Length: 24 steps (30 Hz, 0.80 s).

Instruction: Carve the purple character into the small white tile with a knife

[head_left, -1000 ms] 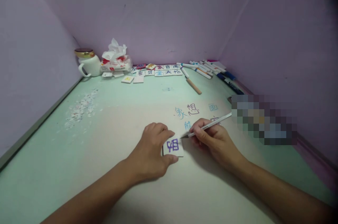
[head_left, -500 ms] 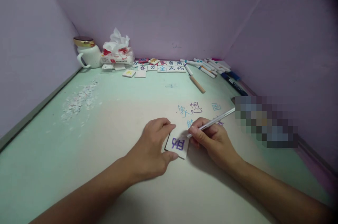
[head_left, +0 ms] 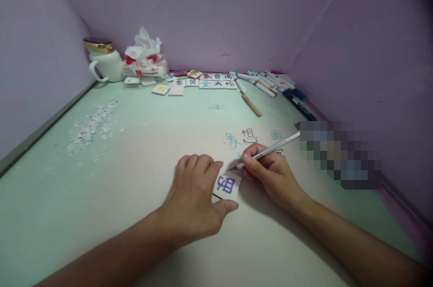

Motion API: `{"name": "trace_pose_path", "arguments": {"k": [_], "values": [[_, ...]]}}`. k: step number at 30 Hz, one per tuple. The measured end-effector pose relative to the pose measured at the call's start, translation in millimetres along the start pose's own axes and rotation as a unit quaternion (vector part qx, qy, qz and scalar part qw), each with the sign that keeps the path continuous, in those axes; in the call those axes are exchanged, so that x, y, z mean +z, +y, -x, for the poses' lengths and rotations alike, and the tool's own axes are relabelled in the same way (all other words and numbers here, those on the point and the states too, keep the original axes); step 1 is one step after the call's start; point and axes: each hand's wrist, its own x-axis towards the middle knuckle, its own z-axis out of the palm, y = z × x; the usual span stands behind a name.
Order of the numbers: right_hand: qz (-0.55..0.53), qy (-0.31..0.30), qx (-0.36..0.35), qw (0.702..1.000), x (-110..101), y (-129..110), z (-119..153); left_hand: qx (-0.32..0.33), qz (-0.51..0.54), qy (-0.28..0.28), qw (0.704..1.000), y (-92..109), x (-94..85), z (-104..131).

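Observation:
A small white square tile (head_left: pixel 228 184) with a purple character on its face lies in front of me, turned sideways. My left hand (head_left: pixel 196 196) is around its left side, index fingertip by the upper corner and thumb along the lower edge. Some of the tile's left edge is hidden by that hand. Pinched like a pen in my right hand (head_left: pixel 267 167) is a slim silver craft knife (head_left: pixel 270 149). Its dark pointed blade is just above the tile's upper edge. Whether the blade touches the tile, I cannot tell.
Characters are drawn on the table (head_left: pixel 152 151). White shavings (head_left: pixel 91 127) lie at left. Along the back are a lidded white mug (head_left: pixel 106 67), a tissue pack (head_left: pixel 145 66), several lettered tiles (head_left: pixel 216 84), a tan stick (head_left: pixel 252 105) and several markers (head_left: pixel 264 86). A blurred patch hides something at right.
The tile has turned slightly, and my left thumb has slid right along its lower edge. The knife tip has shifted left, to the tile's upper edge. The view has shifted a little.

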Motion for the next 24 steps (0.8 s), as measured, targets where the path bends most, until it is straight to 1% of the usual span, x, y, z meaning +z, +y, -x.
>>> {"name": "trace_pose_path", "arguments": {"k": [3, 6, 13, 20, 22, 24], "values": [[0.006, 0.015, 0.003, 1.0, -5, 2, 2, 0.003, -0.004, -0.005, 1.0, -1, -0.6, 1], [0.018, 0.018, 0.005, 1.0, -7, 1, 3, 0.002, -0.009, -0.008, 1.0, 0, -1.0, 0], [-0.003, -0.007, 0.002, 1.0, -5, -1, 11, 0.005, -0.023, -0.011, 1.0, 2, -1.4, -1], [0.009, -0.004, 0.002, 1.0, -4, 0, 23, 0.048, 0.016, -0.042, 0.998, -2, -7.1, 0], [0.015, -0.007, -0.002, 1.0, -2, -1, 23, 0.052, 0.028, -0.054, 0.997, -3, -7.8, -1], [0.021, -0.014, -0.013, 1.0, 0, -1, 23, 0.044, 0.035, -0.053, 0.997, -3, -7.4, -2]]}}
